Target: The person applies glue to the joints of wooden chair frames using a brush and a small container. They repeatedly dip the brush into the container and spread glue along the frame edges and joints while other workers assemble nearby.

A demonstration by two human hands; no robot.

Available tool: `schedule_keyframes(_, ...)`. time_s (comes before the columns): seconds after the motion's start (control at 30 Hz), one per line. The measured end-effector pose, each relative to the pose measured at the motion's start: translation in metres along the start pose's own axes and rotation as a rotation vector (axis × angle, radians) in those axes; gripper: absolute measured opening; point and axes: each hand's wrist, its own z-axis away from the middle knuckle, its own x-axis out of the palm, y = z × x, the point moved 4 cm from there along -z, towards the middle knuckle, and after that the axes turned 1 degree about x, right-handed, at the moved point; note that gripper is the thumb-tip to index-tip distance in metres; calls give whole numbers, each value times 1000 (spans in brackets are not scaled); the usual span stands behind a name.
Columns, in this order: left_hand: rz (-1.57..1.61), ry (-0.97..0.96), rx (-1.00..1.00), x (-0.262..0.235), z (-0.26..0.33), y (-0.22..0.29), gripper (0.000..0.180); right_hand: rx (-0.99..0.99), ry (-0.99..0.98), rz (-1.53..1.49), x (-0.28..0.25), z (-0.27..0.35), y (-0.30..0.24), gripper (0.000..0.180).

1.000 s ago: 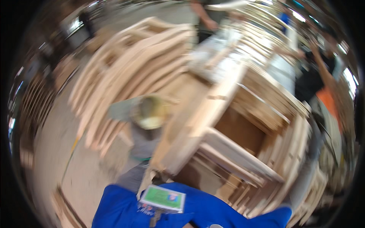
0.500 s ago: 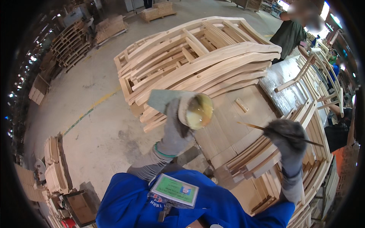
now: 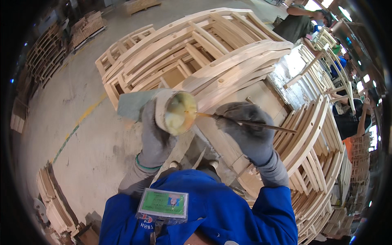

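My left hand (image 3: 153, 139), in a grey glove, grips a small round cup (image 3: 176, 112) with yellowish paste inside, tilted so its mouth faces me. My right hand (image 3: 247, 132), also gloved in grey, pinches a thin wooden stick (image 3: 261, 125) whose tip reaches into the cup's mouth. Both hands hover in front of my blue jacket, above a stack of pale curved wooden frames (image 3: 228, 69). A flat grey-green sheet (image 3: 132, 104) sticks out behind the cup.
More curved wooden frame parts (image 3: 322, 134) are piled on the right. Concrete floor (image 3: 73, 94) with a yellow line lies to the left, with stacks of wood (image 3: 53, 200) at its edge. Other people (image 3: 300, 22) work at the far right. A green badge (image 3: 163, 204) hangs on my chest.
The view has steadied after a blur. My right hand moved left, bringing the stick's tip into the cup. My left hand stays around the cup.
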Motion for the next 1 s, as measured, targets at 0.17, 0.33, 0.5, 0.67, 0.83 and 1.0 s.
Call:
schedule_keyframes(0.17,-233,-72,170,8,-14,-12,78,-147,-38,390,7,-20,2,18)
schedule_keyframes(0.33,150,69,96,18,-11,-32,80,103,107,186,15,-9,33,18)
schedule_keyframes(0.5,-428,233,143,9,-4,-44,79,19,11,295,38,19,23,18)
schedule_keyframes(0.67,-352,276,168,0,-22,-46,80,-56,67,-169,38,33,20,23)
schedule_keyframes(0.83,118,161,84,5,-27,-41,86,147,306,-412,41,27,43,23)
schedule_keyframes(1.0,298,147,-98,6,-26,-55,87,151,339,-439,50,37,54,22)
